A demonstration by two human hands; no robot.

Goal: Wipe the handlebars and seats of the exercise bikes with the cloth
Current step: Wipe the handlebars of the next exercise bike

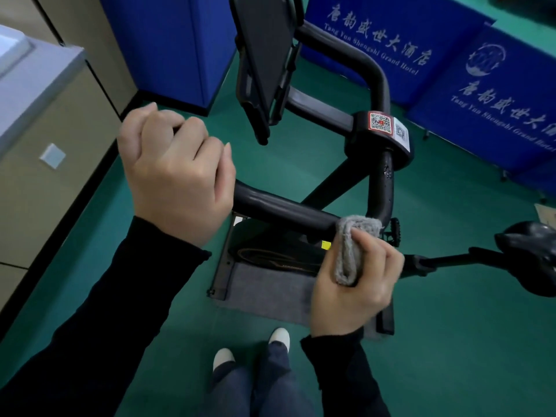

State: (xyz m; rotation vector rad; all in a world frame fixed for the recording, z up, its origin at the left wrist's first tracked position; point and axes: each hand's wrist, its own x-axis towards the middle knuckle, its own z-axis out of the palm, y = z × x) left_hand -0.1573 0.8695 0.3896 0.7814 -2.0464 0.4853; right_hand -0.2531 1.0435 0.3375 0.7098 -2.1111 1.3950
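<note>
Both of your hands are busy in the head view: your left hand (176, 173) curls around the near end of the black handlebar (285, 210), while your right hand (356, 284) pinches the folded grey cloth (350, 248) against that bar's bend, left of the seat (529, 257).

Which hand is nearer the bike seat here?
Right. The right hand, holding the cloth against the handlebar, lies on the side toward the seat; the left hand grips the handlebar's other end, farther off.
</note>
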